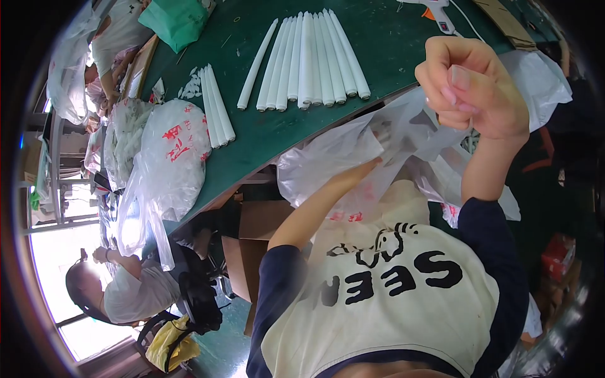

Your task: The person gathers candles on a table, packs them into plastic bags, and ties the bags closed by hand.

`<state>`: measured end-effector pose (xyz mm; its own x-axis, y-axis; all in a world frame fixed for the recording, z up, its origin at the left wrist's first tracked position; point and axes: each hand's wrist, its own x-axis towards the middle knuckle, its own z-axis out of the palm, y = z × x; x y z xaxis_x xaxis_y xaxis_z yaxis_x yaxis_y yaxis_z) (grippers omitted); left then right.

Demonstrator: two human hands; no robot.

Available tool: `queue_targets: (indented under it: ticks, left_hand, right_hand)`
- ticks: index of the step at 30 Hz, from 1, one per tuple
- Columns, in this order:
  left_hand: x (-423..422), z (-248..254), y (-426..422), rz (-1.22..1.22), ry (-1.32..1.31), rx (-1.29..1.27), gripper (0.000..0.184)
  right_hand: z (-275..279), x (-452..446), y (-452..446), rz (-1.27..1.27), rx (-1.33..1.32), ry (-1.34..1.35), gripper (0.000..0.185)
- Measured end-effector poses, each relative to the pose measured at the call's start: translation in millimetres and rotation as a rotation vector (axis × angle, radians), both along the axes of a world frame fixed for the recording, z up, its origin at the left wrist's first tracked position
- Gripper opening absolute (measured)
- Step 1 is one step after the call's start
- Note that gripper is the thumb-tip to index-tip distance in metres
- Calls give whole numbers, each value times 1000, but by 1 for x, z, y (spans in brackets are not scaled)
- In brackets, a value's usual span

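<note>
My right hand (472, 91) is raised at the upper right, its fingers curled in against the thumb; anything inside is hidden. My left hand (365, 170) reaches into a clear plastic bag (315, 167) on my lap, and the plastic hides its fingers. On the green table (252, 142) beyond the bag lies a row of several long white sticks, like candles (305, 63). A smaller group of white sticks (217, 110) lies to the left, beside small white pieces (191, 84).
A glue gun (441, 16) lies at the table's far edge, near cardboard (504, 22). Stuffed plastic bags (173, 157) and a green bag (176, 22) are on the left. An open cardboard box (252, 242) is below the table. Another person (142, 290) sits at lower left.
</note>
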<state>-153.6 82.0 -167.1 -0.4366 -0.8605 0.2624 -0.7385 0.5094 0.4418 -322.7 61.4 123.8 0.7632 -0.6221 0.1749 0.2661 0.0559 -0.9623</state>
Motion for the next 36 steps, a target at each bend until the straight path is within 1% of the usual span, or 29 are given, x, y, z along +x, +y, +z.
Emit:
queue_targets:
  ticks: [6, 9, 10, 11, 12, 14, 16, 18, 20, 22, 24, 27, 30, 33, 36]
  left_hand:
    - [3, -21, 6, 18, -83, -80, 37]
    - [12, -19, 9, -17, -98, -118, 37]
    - [16, -12, 10, -48, -91, -123, 37]
    - [22, 5, 14, -91, -75, -129, 37]
    - [23, 59, 21, -162, 6, 133, 35]
    - [17, 196, 24, -188, -349, 572, 26]
    - [35, 241, 20, -425, -126, 491, 21]
    - [49, 275, 9, -352, -21, 364, 20]
    - [61, 282, -19, -27, 53, 224, 22]
    - [80, 258, -76, 280, 16, 2, 40]
    - [89, 233, -113, 618, -256, 23, 80]
    - [87, 209, -147, 826, -303, 274, 106]
    - [94, 188, -177, 805, -169, 412, 115]
    - [90, 188, -182, 800, -152, 482, 117]
    - [80, 194, -183, 764, -142, 482, 120]
  right_hand:
    - [-3, -3, 1, 16, -62, -15, 28]
    - [1, -1, 5, -41, -77, 40, 28]
    - [2, -3, 5, -22, -56, 31, 24]
    - [1, -5, 4, 0, -37, 21, 20]
    - [1, -7, 3, 25, -17, 11, 16]
    - [0, -8, 4, 11, -45, 11, 16]
    - [-1, -11, 3, 0, -78, 18, 16]
    - [-2, -13, 2, -7, -116, 33, 16]
    - [0, -15, 2, 7, -93, 32, 15]
    - [-1, -16, 3, 14, -75, 31, 14]
    - [-2, -16, 4, 20, -78, 33, 14]
    - [-3, -16, 3, 19, -73, 23, 13]
    - [-6, -18, 1, 1, -58, 7, 13]
    - [-6, -23, -1, -4, -58, 18, 13]
    - [-8, -24, -4, -1, -70, 35, 14]
